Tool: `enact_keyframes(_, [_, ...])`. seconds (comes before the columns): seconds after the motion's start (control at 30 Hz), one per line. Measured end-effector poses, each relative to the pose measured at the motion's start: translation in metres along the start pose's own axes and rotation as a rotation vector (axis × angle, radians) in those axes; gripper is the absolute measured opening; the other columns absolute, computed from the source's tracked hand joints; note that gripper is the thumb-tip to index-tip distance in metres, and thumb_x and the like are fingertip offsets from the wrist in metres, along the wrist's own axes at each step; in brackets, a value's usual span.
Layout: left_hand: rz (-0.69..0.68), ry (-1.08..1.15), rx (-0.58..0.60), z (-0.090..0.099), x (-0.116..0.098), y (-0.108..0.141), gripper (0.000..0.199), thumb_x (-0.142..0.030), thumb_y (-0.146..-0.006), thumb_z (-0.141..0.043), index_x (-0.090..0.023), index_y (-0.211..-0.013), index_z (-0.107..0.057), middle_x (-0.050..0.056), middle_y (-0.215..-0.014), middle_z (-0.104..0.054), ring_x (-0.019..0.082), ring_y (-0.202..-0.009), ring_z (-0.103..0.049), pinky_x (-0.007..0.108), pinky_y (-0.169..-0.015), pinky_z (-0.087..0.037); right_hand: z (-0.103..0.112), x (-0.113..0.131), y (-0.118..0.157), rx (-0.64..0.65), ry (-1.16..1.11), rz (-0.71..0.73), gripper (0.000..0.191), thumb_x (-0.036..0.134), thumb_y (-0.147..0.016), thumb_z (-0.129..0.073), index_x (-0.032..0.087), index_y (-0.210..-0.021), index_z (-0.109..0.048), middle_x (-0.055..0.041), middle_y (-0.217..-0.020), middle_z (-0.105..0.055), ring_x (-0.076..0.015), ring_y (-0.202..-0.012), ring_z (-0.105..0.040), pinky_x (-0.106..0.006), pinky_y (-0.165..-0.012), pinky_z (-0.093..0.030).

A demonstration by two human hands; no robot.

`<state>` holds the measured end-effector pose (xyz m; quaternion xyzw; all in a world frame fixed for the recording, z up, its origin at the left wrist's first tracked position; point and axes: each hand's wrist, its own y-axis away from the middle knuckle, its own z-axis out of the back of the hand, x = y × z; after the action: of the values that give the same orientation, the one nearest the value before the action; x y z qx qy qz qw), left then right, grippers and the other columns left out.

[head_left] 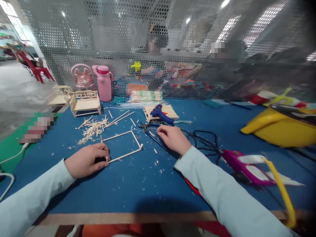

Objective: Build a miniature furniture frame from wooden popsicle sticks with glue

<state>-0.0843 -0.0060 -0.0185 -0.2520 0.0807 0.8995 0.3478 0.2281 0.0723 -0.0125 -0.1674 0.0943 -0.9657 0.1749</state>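
Observation:
A rectangular frame of thin wooden sticks lies flat on the blue table, with short upright pieces at its corners. My left hand rests at the frame's near left corner, its fingers curled around that end. Right of the frame, my right hand is over the blue-handled pliers, thumb and fingers bent close together; whether it holds anything is hidden. Beyond it a blue glue gun lies on a flat stick panel. Cut stick scraps are heaped behind the left hand.
Small stick furniture stands at the back left, near a pink bottle. Black cables run to the right, beside a magenta tool and a yellow object. A perforated metal screen borders the table's back.

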Motion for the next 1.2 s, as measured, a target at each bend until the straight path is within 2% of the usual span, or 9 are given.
enact_keyframes(0.23, [-0.029,-0.044,0.004,0.001,-0.001,0.002,0.022,-0.027,-0.086,-0.040,-0.019,-0.085,-0.061,0.005,-0.089,-0.056,0.013,-0.080,-0.054,0.023,-0.074,-0.043,0.000,0.000,-0.001,-0.041,-0.034,0.015,0.017,0.018,-0.076,-0.048,0.016,-0.073,-0.064,-0.0047,-0.072,-0.067,-0.0149,-0.063,-0.057,-0.025,-0.064,-0.039])
enact_keyframes(0.4, [-0.036,-0.062,0.007,0.000,0.000,0.003,0.023,-0.026,-0.086,-0.038,-0.019,-0.085,-0.061,0.005,-0.091,-0.055,0.013,-0.080,-0.054,0.023,-0.074,-0.043,-0.002,0.000,-0.002,-0.054,-0.043,-0.035,0.019,0.025,-0.077,-0.050,0.016,-0.073,-0.066,-0.0044,-0.072,-0.067,-0.0151,-0.063,-0.057,-0.025,-0.063,-0.039])
enact_keyframes(0.53, [-0.047,-0.048,-0.024,-0.002,0.001,0.002,0.021,-0.024,-0.085,-0.040,-0.019,-0.084,-0.061,0.005,-0.088,-0.056,0.013,-0.080,-0.054,0.023,-0.075,-0.043,-0.003,0.001,-0.007,0.010,-0.015,-0.048,0.024,0.028,-0.079,-0.048,0.016,-0.076,-0.068,-0.0050,-0.076,-0.069,-0.0156,-0.066,-0.059,-0.025,-0.063,-0.040])
enact_keyframes(0.73, [-0.042,-0.016,-0.075,-0.005,0.007,0.000,0.019,-0.024,-0.083,-0.044,-0.017,-0.083,-0.062,0.006,-0.087,-0.057,0.013,-0.080,-0.054,0.023,-0.074,-0.043,-0.004,0.001,-0.033,0.257,0.092,-0.012,0.016,0.026,-0.073,-0.056,0.016,-0.072,-0.069,-0.0044,-0.073,-0.070,-0.0150,-0.067,-0.061,-0.023,-0.061,-0.040])
enact_keyframes(1.0, [-0.047,-0.033,-0.155,-0.006,0.009,-0.005,0.015,-0.021,-0.080,-0.048,-0.016,-0.082,-0.062,0.006,-0.086,-0.057,0.015,-0.081,-0.054,0.026,-0.076,-0.043,0.000,0.006,-0.041,0.331,0.130,-0.003,0.013,0.016,-0.065,-0.057,0.014,-0.066,-0.069,-0.0043,-0.065,-0.068,-0.0143,-0.062,-0.060,-0.021,-0.056,-0.038])
enact_keyframes(1.2, [-0.065,-0.050,-0.119,-0.006,0.010,-0.007,0.016,-0.020,-0.080,-0.047,-0.016,-0.084,-0.062,0.006,-0.087,-0.056,0.015,-0.082,-0.053,0.026,-0.077,-0.043,0.000,0.007,-0.038,0.348,0.122,0.013,0.015,0.015,-0.069,-0.053,0.015,-0.067,-0.068,-0.0038,-0.068,-0.068,-0.0130,-0.064,-0.060,-0.020,-0.058,-0.038])
